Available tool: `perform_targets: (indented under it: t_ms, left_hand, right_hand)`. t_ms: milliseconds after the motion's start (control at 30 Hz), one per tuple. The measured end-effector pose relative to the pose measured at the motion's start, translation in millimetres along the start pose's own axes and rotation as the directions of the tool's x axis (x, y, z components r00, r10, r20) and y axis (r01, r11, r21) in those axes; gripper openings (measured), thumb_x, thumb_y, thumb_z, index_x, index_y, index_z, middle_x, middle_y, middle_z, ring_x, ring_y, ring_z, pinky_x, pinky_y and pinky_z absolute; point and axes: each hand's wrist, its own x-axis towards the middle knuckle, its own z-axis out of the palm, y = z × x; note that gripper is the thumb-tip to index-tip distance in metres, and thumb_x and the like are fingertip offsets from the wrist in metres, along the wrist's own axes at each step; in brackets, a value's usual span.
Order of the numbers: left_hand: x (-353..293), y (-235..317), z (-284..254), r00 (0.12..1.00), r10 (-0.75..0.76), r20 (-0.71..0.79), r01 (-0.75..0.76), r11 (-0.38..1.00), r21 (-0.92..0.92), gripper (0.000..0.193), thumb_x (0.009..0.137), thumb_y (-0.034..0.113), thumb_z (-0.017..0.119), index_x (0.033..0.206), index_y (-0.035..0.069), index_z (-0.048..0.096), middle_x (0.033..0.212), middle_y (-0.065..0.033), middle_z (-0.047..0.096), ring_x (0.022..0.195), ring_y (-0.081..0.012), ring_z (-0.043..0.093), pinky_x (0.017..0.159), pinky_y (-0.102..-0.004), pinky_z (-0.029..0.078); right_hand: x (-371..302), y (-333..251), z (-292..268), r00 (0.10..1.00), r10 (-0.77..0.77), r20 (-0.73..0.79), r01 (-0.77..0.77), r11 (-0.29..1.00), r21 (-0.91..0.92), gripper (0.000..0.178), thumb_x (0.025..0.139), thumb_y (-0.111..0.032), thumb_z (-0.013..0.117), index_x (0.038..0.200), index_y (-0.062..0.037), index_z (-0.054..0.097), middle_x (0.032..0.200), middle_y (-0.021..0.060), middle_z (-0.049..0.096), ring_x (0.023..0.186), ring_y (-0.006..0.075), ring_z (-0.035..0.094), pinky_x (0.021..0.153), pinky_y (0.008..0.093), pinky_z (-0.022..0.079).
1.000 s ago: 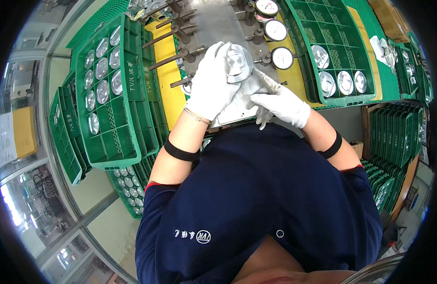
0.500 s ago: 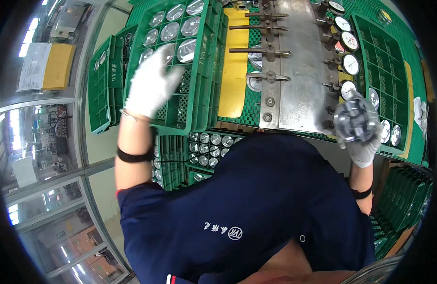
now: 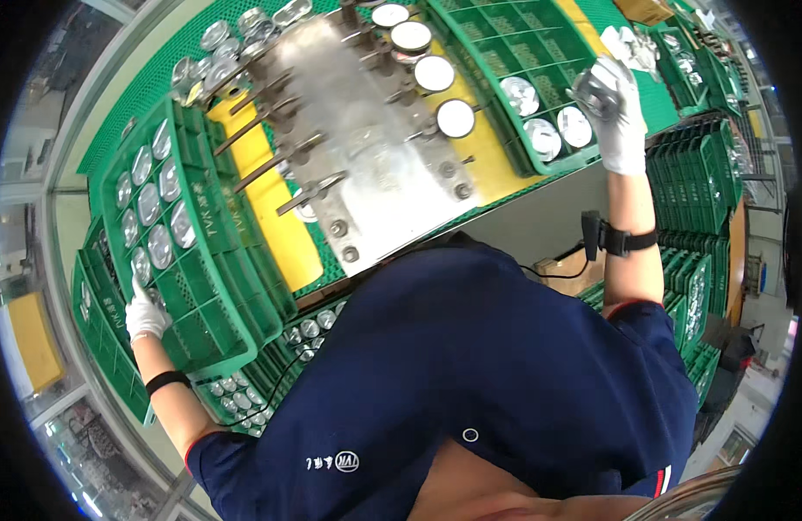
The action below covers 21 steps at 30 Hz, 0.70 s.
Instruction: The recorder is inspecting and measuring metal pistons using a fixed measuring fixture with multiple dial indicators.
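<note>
My right hand (image 3: 623, 130), in a white glove, holds a silver metal piston (image 3: 595, 94) above the near right corner of the right green crate (image 3: 540, 170). Inside that crate, several pistons (image 3: 541, 139) sit in the near compartments. On the far left, my gloved left hand (image 3: 146, 316) is at the near left part of the left green crate (image 3: 211, 334). Its fingers close about a piston (image 3: 157, 299), which they partly hide. Rows of pistons (image 3: 149, 204) fill the compartments beyond it, while the ones nearest me show bare mesh bottoms.
Between the crates stands a steel gauging plate (image 3: 375, 174) with rod-like arms and several round dial gauges (image 3: 455, 118). Loose pistons (image 3: 217, 35) lie on the green mat behind. Stacked green crates (image 3: 687, 182) stand at the right, and more pistons (image 3: 240, 399) sit below the bench.
The view has turned, so the bench looks tilted. My right hand has carried its piston over the right crate's near corner. My left hand has moved to the left crate's near left side.
</note>
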Motion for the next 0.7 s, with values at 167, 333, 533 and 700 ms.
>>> perform_targets:
  t_ms: [167, 333, 533, 700]
  left_hand:
    - [30, -18, 54, 1.0, -0.02, 0.016, 0.024, 0.957, -0.29, 0.049, 0.082, 0.016, 0.068, 0.126, 0.015, 0.048, 0.082, -0.0013, 0.064, 0.076, -0.0193, 0.06, 0.092, -0.0351, 0.048]
    - [-9, -2, 7, 0.998, -0.011, -0.058, 0.004, 0.994, -0.112, 0.07, 0.077, 0.016, 0.077, 0.137, 0.018, 0.042, 0.084, -0.0026, 0.069, 0.087, -0.0274, 0.064, 0.089, -0.0363, 0.05]
    - [-142, 66, -112, 0.764, -0.099, -0.637, -0.131, 0.943, -0.304, 0.077, 0.064, 0.012, 0.085, 0.133, 0.002, 0.052, 0.122, -0.0242, 0.058, 0.109, -0.0383, 0.06, 0.094, -0.0457, 0.051]
    - [-188, 183, -155, 0.73, -0.337, -0.595, -0.367, 0.541, -0.757, 0.081, 0.069, 0.008, 0.085, 0.138, 0.003, 0.043, 0.125, -0.0138, 0.055, 0.113, -0.024, 0.058, 0.101, -0.0386, 0.048]
  right_hand:
    - [68, 35, -43, 0.994, -0.112, -0.003, 0.085, 0.768, -0.635, 0.075, 0.087, -0.029, 0.076, 0.146, -0.0007, 0.04, 0.127, 0.0235, 0.06, 0.116, 0.0312, 0.061, 0.097, 0.0371, 0.052]
    - [102, 67, -68, 1.0, -0.009, -0.018, -0.017, 0.076, -0.997, 0.087, 0.074, -0.057, 0.075, 0.142, -0.009, 0.05, 0.127, 0.0315, 0.058, 0.117, 0.0446, 0.058, 0.101, 0.0434, 0.048]
    - [89, 57, -20, 0.973, 0.229, -0.014, 0.023, -0.159, -0.987, 0.083, 0.08, -0.061, 0.064, 0.145, -0.0117, 0.049, 0.139, 0.0247, 0.054, 0.122, 0.043, 0.056, 0.105, 0.0458, 0.045]
    - [102, 72, -43, 0.973, 0.217, -0.083, 0.0, -0.358, -0.934, 0.083, 0.084, -0.071, 0.056, 0.143, -0.0122, 0.051, 0.13, 0.0302, 0.058, 0.124, 0.0453, 0.055, 0.105, 0.0496, 0.044]
